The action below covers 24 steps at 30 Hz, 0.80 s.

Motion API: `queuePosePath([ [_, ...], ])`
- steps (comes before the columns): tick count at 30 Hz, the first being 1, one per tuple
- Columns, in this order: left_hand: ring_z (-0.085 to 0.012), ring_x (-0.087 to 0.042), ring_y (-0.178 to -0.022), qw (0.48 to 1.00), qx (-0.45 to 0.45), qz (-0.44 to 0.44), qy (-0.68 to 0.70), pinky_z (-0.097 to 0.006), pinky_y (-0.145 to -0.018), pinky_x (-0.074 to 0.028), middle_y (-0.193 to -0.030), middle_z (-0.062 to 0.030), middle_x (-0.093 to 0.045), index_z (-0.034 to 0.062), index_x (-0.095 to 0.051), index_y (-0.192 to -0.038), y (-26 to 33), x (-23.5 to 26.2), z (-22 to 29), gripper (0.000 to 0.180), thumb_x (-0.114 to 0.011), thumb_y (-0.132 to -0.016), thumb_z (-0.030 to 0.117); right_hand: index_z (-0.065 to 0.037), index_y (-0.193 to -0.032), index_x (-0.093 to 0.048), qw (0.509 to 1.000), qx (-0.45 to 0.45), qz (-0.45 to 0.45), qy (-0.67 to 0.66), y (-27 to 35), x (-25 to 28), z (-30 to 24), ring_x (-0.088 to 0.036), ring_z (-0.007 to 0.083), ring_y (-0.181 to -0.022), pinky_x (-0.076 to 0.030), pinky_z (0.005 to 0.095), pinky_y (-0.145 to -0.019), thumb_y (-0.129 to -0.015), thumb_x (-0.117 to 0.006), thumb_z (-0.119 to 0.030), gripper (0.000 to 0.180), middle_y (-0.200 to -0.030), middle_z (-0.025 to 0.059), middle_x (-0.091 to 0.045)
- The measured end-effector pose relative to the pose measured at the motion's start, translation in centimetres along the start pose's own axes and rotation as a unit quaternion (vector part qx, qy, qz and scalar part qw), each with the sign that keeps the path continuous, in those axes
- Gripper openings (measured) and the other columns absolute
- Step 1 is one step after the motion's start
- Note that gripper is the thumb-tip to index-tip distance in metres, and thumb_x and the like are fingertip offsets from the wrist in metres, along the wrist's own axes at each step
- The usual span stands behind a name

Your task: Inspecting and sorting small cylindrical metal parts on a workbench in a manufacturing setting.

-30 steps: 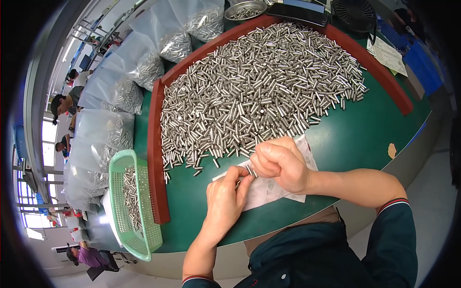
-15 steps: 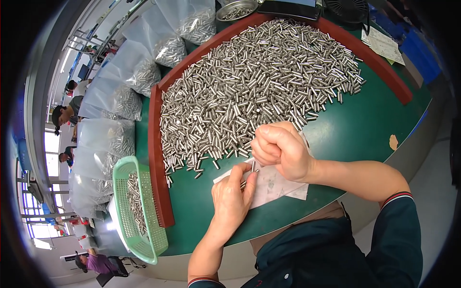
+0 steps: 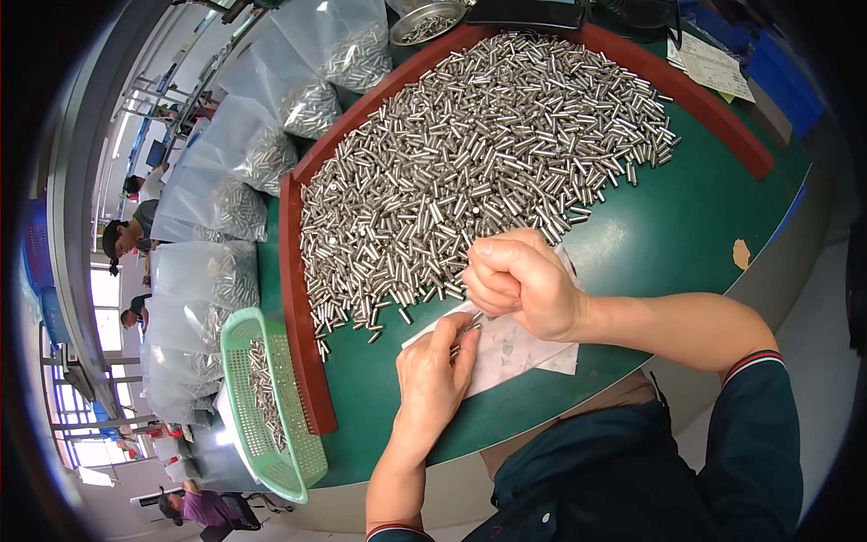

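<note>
A wide heap of short, shiny metal pins [image 3: 479, 135] covers much of the green tabletop. My left hand [image 3: 426, 378] is closed at the heap's near edge, with metal pins [image 3: 473, 322] showing between its thumb and fingers. Just to its right, my right hand [image 3: 531, 287] is curled into a fist above the near side of the heap; whatever lies inside the fist is hidden. Under both hands, a stained white paper sheet [image 3: 515, 354] rests on the table.
Dark red strips [image 3: 293, 298] border the heap left and behind. A green plastic basket [image 3: 302, 443] with pins stands at left, near several clear bags [image 3: 257, 158] of pins. A metal bowl [image 3: 424, 25] and papers [image 3: 713, 65] lie at the back. People sit far left.
My right fist has shifted slightly left, closer to my left hand. The pin that stood upright at my left fingertips now leans and is less visible. The whole view has shifted a little.
</note>
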<state>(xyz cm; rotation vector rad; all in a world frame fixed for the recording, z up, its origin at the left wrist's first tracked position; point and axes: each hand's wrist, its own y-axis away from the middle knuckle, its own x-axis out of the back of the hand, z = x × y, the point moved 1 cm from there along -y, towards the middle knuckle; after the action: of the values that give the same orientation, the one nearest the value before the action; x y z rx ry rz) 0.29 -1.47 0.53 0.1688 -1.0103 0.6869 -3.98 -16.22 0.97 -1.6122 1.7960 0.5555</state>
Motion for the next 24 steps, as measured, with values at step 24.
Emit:
queuePosePath([
  [24,-0.0210,-0.049,-0.043,1.000,0.007,-0.003,0.001,-0.029,-0.043,-0.039,-0.054,-0.0098,-0.052,0.0007,-0.053,-0.078,-0.03,-0.10,0.23,0.010,-0.061,-0.073,0.004,-0.011,-0.047,-0.026,1.000,-0.004,0.005,-0.012,0.32,-0.13,0.89,-0.020,0.0087,-0.042,-0.020,0.0240,-0.041,-0.085,-0.034,-0.019,0.039,-0.043,-0.0006,-0.027],
])
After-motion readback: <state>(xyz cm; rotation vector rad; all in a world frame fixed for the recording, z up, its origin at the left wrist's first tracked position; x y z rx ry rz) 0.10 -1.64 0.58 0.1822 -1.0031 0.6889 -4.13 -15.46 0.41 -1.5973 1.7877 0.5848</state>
